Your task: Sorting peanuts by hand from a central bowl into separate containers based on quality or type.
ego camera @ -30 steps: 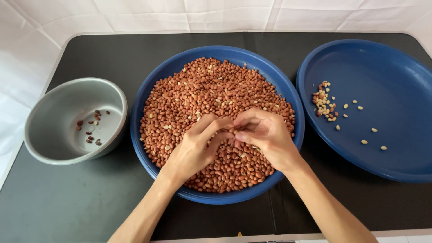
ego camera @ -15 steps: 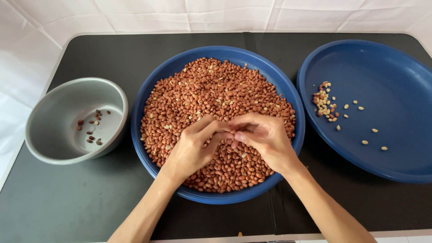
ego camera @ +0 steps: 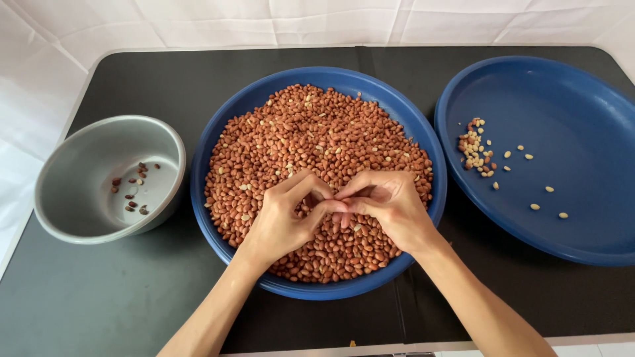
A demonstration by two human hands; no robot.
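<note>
The fingers (ego camera: 329, 206) of both hands meet tip to tip, pinched shut over the peanuts (ego camera: 311, 142); whatever sits between them is too small and too covered to make out. The left hand (ego camera: 284, 215) and the right hand (ego camera: 390, 208) rest low on the heap, near the front rim of the big blue bowl (ego camera: 228, 122), hiding the nuts beneath them. Bare dark tabletop (ego camera: 106, 297) lies open in front of the bowl on both sides of the forearms. A grey bowl (ego camera: 79, 152) with a few dark bits stands just beside the blue bowl's left edge. A blue tray (ego camera: 569, 132) with pale shelled peanuts (ego camera: 476, 152) nearly touches its right edge and is cut off by the frame.
</note>
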